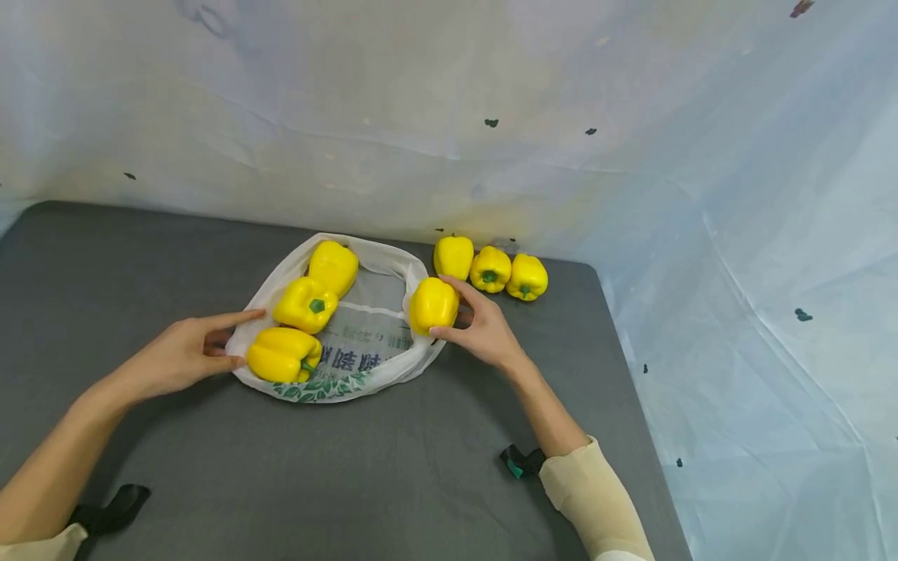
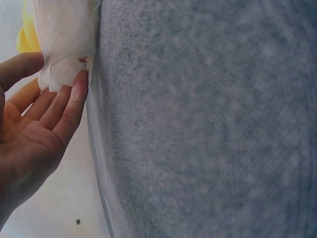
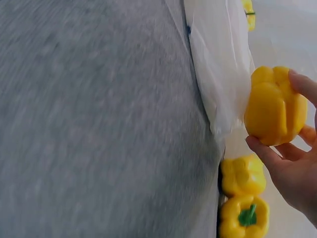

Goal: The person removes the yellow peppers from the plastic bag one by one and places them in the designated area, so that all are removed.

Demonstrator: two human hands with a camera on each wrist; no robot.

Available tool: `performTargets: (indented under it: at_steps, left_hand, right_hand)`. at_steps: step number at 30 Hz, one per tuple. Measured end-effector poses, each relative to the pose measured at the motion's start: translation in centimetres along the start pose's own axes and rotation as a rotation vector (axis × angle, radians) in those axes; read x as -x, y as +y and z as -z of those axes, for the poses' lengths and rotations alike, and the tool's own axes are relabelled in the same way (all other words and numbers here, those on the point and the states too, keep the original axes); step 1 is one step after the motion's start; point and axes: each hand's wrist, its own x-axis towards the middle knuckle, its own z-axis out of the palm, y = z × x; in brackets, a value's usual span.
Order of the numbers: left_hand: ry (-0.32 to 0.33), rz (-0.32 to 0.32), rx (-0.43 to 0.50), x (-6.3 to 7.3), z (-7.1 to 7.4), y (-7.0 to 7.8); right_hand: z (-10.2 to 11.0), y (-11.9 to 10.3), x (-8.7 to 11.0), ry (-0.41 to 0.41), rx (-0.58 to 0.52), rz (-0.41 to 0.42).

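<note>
A white plastic bag [image 1: 394,372] with green leaf print sits on the table, its mouth spread wide and its rim rolled. Inside, along its left side, lie three yellow bell peppers: one at the back [image 1: 334,266], one in the middle [image 1: 303,304] and one in front [image 1: 281,352]. My left hand [image 1: 178,352] touches the bag's outer left side with thumb and fingers spread; the left wrist view shows the fingers [image 2: 74,106] against the white plastic. My right hand [image 1: 484,327] grips another yellow bell pepper [image 3: 275,106] between thumb and fingers, over the bag's right rim.
Behind my right hand, three more yellow bell peppers stand in a row: left [image 1: 453,255], middle [image 1: 489,270] and right [image 1: 528,277]. The dark grey table [image 1: 393,483] meets pale sheeting [image 1: 393,140] at its back and right edges.
</note>
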Motion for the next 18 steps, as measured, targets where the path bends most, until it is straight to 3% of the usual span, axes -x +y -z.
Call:
performTargets:
  at_steps: [5, 18]
  left_hand:
    - [-0.002, -0.004, 0.006, 0.0, 0.0, -0.1]
    - [-0.002, 0.011, 0.007, 0.0, -0.1, -0.1]
  right_hand:
    - [1.0, 1.3, 0.5, 0.041, -0.011, -0.043]
    - [2.2, 2.1, 1.3, 0.061, 0.078, -0.102]
